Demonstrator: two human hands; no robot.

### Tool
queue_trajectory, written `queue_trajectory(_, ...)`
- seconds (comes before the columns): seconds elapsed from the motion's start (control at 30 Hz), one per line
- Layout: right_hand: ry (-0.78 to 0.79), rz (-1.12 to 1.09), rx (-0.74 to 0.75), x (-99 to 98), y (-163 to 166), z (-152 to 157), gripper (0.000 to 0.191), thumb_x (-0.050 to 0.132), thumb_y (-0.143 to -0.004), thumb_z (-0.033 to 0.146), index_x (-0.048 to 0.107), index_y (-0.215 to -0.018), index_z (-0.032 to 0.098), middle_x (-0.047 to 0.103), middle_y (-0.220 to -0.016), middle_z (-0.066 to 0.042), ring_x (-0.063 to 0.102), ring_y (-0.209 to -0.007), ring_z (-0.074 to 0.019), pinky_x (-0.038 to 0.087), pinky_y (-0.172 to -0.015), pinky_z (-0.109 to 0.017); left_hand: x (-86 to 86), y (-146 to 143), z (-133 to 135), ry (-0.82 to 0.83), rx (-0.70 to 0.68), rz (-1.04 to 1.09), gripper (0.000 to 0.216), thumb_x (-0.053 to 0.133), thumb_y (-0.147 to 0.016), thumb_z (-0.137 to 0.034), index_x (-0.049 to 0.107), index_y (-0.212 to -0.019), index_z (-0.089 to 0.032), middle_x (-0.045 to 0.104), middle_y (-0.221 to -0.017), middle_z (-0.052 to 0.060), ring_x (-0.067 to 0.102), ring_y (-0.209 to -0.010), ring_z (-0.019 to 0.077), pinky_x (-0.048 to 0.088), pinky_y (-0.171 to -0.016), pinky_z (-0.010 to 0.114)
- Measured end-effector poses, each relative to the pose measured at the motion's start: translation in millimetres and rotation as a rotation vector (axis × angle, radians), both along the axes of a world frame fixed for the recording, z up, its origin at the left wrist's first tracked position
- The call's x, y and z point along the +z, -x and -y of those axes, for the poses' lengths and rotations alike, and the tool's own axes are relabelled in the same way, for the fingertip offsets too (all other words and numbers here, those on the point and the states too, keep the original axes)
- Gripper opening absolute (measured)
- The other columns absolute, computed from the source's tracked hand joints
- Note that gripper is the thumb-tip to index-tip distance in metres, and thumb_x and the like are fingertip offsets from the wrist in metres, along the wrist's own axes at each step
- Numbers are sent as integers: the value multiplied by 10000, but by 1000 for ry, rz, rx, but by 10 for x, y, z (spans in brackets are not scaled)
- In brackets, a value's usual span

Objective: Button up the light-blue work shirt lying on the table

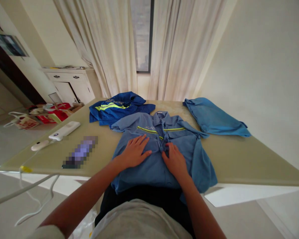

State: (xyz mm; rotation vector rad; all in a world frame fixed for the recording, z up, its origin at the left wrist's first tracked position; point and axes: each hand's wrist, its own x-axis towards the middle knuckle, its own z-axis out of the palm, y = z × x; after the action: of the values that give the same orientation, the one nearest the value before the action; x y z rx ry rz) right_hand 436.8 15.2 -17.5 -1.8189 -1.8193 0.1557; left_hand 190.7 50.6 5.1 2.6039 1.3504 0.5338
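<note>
The desk [239, 159] before me has an olive-green top. Behind it, cream curtains [109, 43] flank a narrow window [142, 33] admitting daylight. A plain pale wall [264, 66] stands to my right. At left, a white cabinet [69, 83] stands on a light floor [5, 139], red bags [49, 113] near it.
</note>
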Motion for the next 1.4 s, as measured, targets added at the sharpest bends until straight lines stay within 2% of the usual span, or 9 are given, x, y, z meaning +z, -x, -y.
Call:
queue_trajectory(0.2, 185, 149, 143, 95, -53, -423, 293, 527, -981, 294, 545, -1244, 165, 642, -1166, -136, 664, -992, -242, 466, -854, -305, -168, -570, -837, 171, 93, -243, 816, 248, -943, -765, 275, -1614, -300, 170, -1708, 91, 163, -1541, 425, 153, -1172, 714)
queue_trajectory(0.4, 241, 189, 170, 295, -181, -1202, 420, 460, -982, 182, 488, -1387, 73, 602, -1295, -219, 612, -1169, -269, 443, -1001, -338, -114, -666, -1302, 62, 145, -195, 725, 339, -962, -694, 409, -1548, -272, 320, -1660, 94, 266, -1506, 396, 238, -1175, 665)
queue_trajectory(0.5, 231, 166, 233, 372, -267, -1144, 501, 524, -940, 159, 470, -1436, 105, 608, -1314, -177, 598, -1199, -244, 431, -1047, -325, -145, -574, -1212, -17, 86, -145, 607, 384, -1002, -539, 470, -1504, -209, 420, -1601, 122, 360, -1465, 341, 311, -1183, 551)
queue_trajectory(0.67, 90, 48, 466, 258, -492, -207, 538, 552, -983, 293, 431, -1500, 206, 571, -1402, -125, 537, -1300, -250, 393, -1138, -412, -259, -218, -698, -33, -65, -187, 577, 317, -1044, -484, 411, -1549, -221, 395, -1620, 110, 397, -1462, 292, 292, -1204, 509)
queue_trajectory(0.83, 77, 88, 378, 176, -563, 469, 415, 595, -980, 468, 599, -1323, 234, 554, -1436, -119, 535, -1312, -273, 417, -1122, -436, -132, -2, -188, -9, -102, -255, 599, 330, -1040, -523, 411, -1550, -219, 383, -1627, 118, 396, -1465, 306, 307, -1191, 506)
queue_trajectory(1.0, 127, 289, 159, 393, -257, 203, 420, 576, -956, 601, 667, -1013, 195, 703, -1042, -120, 670, -999, -275, 511, -869, -363, 78, -265, -171, -70, -186, -223, 617, 477, -981, -348, 368, -1552, -140, 355, -1631, 157, 353, -1479, 308, 334, -1183, 467)
queue_trajectory(1.1, 169, 351, 11, 443, -57, -102, 305, 556, -994, 454, 655, -1054, 172, 713, -1023, -130, 695, -927, -255, 498, -765, -316, 139, -631, -365, -94, -227, -164, 445, 434, -961, -186, 553, -1386, -129, 570, -1425, 158, 509, -1320, 270, 414, -1110, 414)
queue_trajectory(1.23, 179, 354, -74, 312, 46, -271, 190, 538, -984, 298, 657, -1042, 162, 716, -1042, -135, 705, -906, -237, 471, -720, -284, 82, -1132, -582, -120, -58, -91, 240, 460, -930, -143, 698, -954, -163, 657, -1051, 135, 593, -1062, 265, 472, -994, 410)
queue_trajectory(1.4, 106, 238, -99, 146, -33, -233, 199, 479, -1014, 253, 664, -995, 182, 731, -989, -99, 696, -839, -202, 442, -705, -271, -87, -1347, -586, -97, 88, 173, 172, 464, -985, -235, 627, -961, -184, 630, -1017, 86, 609, -907, 204, 496, -835, 329)
